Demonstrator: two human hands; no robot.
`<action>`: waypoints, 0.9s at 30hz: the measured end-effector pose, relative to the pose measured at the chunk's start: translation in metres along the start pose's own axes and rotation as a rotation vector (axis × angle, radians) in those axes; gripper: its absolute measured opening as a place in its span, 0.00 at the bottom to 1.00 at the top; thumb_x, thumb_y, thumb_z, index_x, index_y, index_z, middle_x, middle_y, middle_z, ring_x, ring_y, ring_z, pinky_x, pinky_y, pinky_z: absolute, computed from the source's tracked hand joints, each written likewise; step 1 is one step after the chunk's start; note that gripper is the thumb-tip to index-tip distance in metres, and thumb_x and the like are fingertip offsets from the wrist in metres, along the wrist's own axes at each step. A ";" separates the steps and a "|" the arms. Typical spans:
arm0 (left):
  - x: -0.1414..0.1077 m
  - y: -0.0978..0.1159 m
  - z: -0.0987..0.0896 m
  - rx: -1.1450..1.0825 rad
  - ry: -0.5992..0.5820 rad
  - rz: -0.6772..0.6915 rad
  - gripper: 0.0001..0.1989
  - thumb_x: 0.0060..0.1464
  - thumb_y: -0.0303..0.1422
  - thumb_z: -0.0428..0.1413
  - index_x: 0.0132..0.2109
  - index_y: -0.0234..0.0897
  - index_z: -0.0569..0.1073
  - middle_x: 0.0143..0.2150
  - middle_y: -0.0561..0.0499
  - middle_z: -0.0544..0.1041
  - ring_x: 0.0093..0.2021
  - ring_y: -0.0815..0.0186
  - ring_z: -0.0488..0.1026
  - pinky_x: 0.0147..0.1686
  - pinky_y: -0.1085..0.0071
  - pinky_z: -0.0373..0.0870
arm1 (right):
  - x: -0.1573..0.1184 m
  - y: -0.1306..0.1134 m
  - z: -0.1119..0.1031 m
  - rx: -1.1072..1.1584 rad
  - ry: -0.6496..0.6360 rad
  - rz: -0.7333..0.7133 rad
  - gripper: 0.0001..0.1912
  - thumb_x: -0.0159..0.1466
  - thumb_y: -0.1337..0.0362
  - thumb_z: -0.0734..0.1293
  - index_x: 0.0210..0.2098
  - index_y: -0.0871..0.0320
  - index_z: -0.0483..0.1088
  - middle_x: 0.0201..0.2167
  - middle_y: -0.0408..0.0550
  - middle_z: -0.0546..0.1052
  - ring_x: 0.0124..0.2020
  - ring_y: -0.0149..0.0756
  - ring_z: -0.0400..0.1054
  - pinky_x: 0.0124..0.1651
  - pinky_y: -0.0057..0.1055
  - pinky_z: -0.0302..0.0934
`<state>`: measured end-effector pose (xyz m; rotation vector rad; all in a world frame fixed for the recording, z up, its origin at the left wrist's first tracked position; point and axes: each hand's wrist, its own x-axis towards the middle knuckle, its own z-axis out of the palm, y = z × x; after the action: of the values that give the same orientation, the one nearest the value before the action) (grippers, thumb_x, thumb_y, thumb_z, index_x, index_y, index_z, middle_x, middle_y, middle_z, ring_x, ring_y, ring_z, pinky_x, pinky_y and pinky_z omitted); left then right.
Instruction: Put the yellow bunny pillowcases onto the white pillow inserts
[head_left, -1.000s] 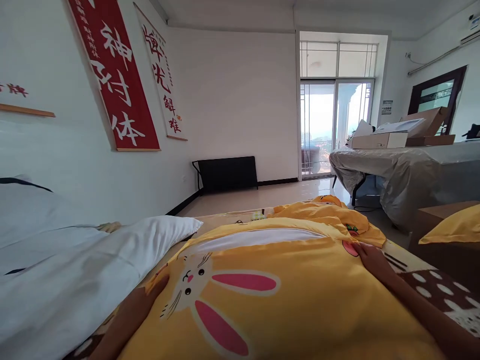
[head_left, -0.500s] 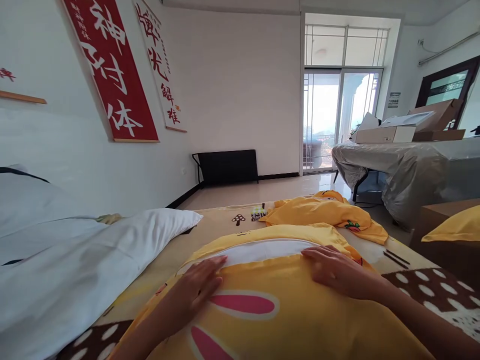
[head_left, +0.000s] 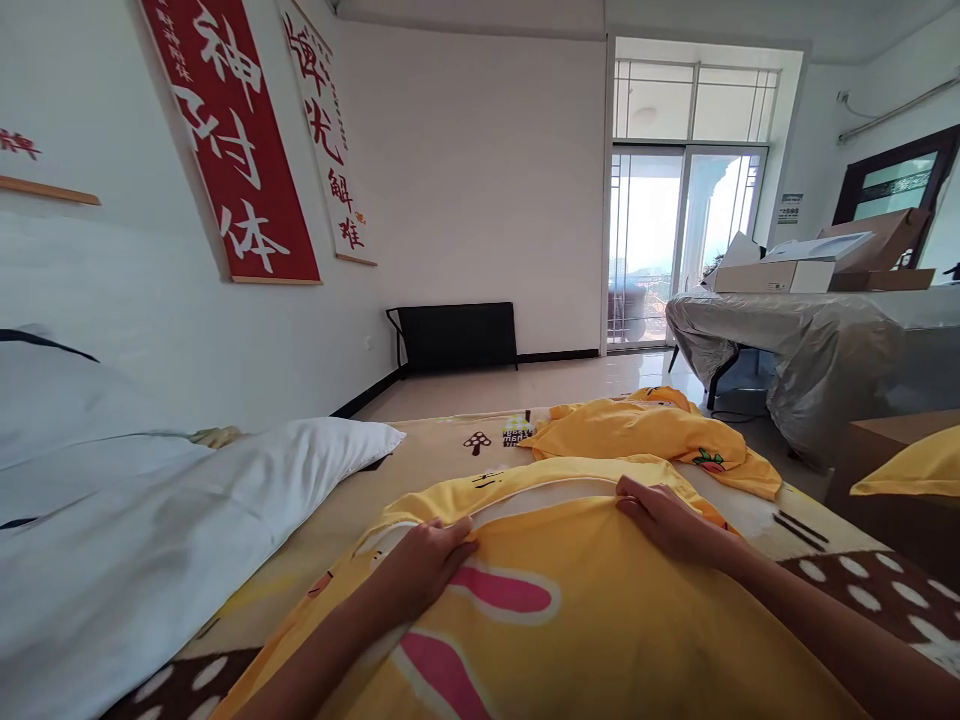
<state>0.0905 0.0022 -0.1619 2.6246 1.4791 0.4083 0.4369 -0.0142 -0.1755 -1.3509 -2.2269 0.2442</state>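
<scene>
Pillowcase points open-end forward, long axis unclear.

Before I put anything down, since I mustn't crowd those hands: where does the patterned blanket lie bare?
The blanket shows bare between the white bedding and the yellow cover, up to the crumpled yellow cloth; another patch lies between the right forearm and the cardboard box. Crowded: the middle, where left hand and right hand pinch the cover's edge.

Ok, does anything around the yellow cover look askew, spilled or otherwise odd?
Nothing looks spilled or damaged. It's untidy, though: a yellow cloth lies crumpled on the patterned blanket rather than flat. The yellow cover also gapes between the left hand and right hand, exposing white material inside.
</scene>
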 end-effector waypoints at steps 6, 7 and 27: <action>0.027 -0.015 0.013 -0.347 0.095 -0.087 0.20 0.56 0.50 0.42 0.31 0.38 0.63 0.24 0.54 0.66 0.27 0.66 0.63 0.29 0.71 0.59 | 0.022 0.010 0.014 -0.066 -0.050 0.122 0.14 0.68 0.56 0.52 0.32 0.55 0.61 0.30 0.46 0.72 0.34 0.38 0.65 0.36 0.31 0.53; 0.026 -0.017 0.013 -0.349 0.075 -0.081 0.21 0.56 0.51 0.43 0.29 0.38 0.62 0.23 0.55 0.64 0.26 0.67 0.61 0.28 0.71 0.58 | 0.020 0.013 0.015 -0.077 -0.076 0.120 0.15 0.67 0.55 0.53 0.30 0.55 0.62 0.30 0.46 0.72 0.34 0.38 0.65 0.36 0.31 0.53; -0.042 -0.023 -0.097 0.072 0.227 -0.255 0.25 0.49 0.55 0.48 0.22 0.39 0.55 0.17 0.58 0.56 0.21 0.70 0.55 0.25 0.74 0.55 | 0.007 -0.021 -0.046 -0.672 0.036 0.086 0.27 0.70 0.52 0.45 0.41 0.59 0.70 0.28 0.54 0.77 0.30 0.43 0.71 0.32 0.31 0.49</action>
<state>0.0239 -0.0259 -0.0816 2.4614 1.9035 0.6541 0.4423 -0.0237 -0.1254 -1.7589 -2.3156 -0.5465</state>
